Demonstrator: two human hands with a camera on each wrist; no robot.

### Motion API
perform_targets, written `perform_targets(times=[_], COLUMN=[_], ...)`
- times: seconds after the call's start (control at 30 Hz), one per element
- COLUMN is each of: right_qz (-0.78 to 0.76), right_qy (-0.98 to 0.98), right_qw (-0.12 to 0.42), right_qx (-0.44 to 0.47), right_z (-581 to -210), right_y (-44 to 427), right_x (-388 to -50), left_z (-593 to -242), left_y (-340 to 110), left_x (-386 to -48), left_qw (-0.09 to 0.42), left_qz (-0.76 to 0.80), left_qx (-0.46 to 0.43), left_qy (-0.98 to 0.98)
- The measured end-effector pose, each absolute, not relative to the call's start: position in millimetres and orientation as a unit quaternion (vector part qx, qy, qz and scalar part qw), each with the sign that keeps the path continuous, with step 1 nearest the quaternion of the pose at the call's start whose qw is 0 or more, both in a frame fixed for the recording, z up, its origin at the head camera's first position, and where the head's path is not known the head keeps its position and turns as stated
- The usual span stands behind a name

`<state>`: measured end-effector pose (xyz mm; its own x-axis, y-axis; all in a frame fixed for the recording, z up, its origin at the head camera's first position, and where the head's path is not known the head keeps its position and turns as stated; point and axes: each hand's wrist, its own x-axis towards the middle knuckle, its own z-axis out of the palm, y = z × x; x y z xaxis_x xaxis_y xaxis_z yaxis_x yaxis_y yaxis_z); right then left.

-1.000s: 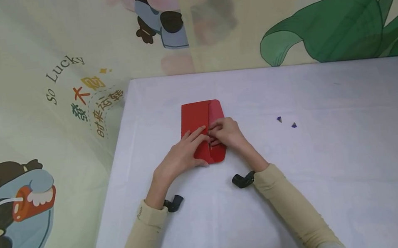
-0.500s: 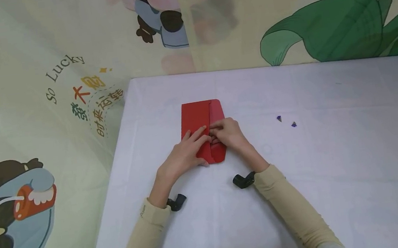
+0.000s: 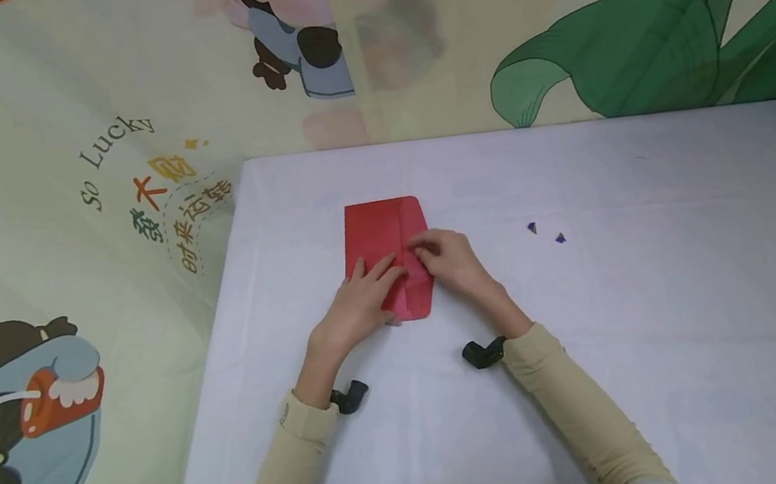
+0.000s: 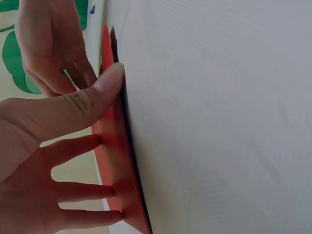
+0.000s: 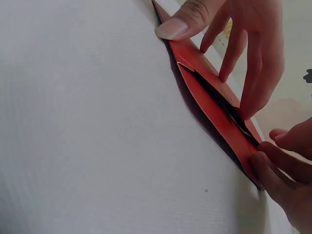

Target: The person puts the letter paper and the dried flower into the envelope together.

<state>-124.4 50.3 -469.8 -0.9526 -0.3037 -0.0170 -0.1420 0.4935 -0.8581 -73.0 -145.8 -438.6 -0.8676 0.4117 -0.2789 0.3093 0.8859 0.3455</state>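
Observation:
A red paper envelope [image 3: 370,228] lies on the white table with its flap [image 3: 411,217] on the right side. My left hand [image 3: 358,303] rests on it, fingers spread and fairly straight, pressing its face, with the thumb [image 4: 100,92] at its near edge. At the flap is my right hand [image 3: 455,264], its fingers loosely bent and touching the red paper. The right wrist view shows a narrow gap between the flap [image 5: 207,105] and the envelope's body, with the right fingertips [image 5: 261,161] against the far part. What is inside the envelope is hidden.
Two small dark bluish scraps [image 3: 532,228] lie on the white table [image 3: 658,280], right of the envelope. A black wrist camera [image 3: 484,354] juts from the right sleeve, and another black camera [image 3: 351,397] from the left. A printed cloth [image 3: 429,106] hangs behind.
My right fingers, earlier tucked in at the flap's edge, have come out onto the flap, a little to the right. The flap lies flatter. My left hand stays nearly in place; the view has shifted slightly.

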Motion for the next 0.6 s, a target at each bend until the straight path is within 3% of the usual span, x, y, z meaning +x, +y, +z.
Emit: perform_targets(times=[0.17,0.6], right_qz=[-0.458,-0.376], right_qy=[0.864,0.886], right_qw=[0.055,0.056], right_qx=[-0.2,-0.264], right_z=[-473,-481], right_y=[47,35], right_x=[-122,-118], left_z=[-443,-454], left_y=[-147,-140], left_x=[-73,-71], left_qw=[0.163,0.05], left_qz=[0.134,0.092], left_qx=[0.194,0.221], left_qy=[0.958,0.97])
